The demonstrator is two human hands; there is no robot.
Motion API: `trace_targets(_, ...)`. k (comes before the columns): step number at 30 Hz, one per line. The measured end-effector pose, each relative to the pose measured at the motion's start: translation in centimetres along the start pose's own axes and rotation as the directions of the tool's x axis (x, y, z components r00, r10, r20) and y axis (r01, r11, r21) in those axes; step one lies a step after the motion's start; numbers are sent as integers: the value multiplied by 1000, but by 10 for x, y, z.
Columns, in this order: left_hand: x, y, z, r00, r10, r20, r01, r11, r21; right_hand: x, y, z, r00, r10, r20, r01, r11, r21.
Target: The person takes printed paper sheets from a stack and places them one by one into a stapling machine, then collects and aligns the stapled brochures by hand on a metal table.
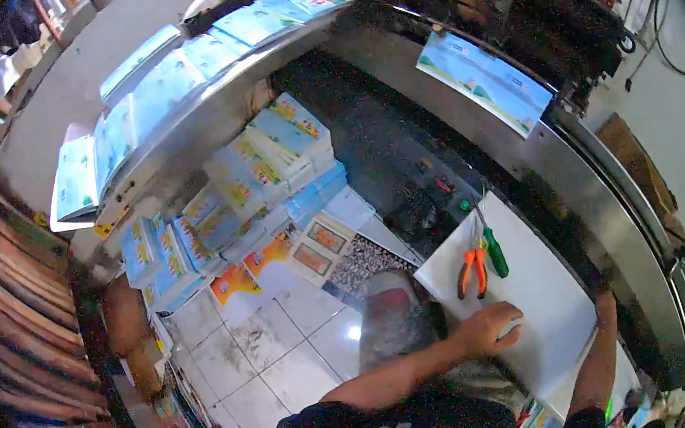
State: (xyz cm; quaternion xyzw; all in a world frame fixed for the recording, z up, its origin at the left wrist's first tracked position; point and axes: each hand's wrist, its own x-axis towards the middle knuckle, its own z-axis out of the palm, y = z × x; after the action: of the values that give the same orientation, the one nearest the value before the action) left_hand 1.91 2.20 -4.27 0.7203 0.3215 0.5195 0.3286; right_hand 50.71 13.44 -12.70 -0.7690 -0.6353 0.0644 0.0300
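Observation:
My left hand [489, 329] rests on a white board or stack of sheets [545, 275], its fingers loosely bent and the thumb apart, with nothing seen between them. Just beyond it lie orange-handled pliers [471, 270] and a green-handled screwdriver [496, 254], side by side on the white surface. My right hand [605, 307] reaches down at the right edge of that surface, beside the metal side of the machine. Its fingers are hidden, so I cannot see what it touches.
A long metal machine [612, 208] runs along the right, with a blue printed sheet [484, 84] on it. Stacks of printed booklets [257, 169] stand ahead on the left. More blue prints [167, 86] line a ledge behind. White floor tiles [277, 340] show at lower left.

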Motion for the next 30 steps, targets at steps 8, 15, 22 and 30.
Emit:
trace_targets(8,-2,2,3,994,-8,110,5,1000,30,-19,-22,-14,976,216,-39,-213,975,61)
trace_targets(15,-8,2,7,971,-106,215,111,994,-13,-25,-4,-3,946,323,-26,-321,945,63)
trace_targets(22,2,4,-8,842,-182,509,288,947,-139,-27,-22,-31,919,388,-63,-387,921,34)
trace_targets(30,29,54,-102,720,-324,614,653,617,-440,13,-501,-213,824,-472,-315,560,765,319)
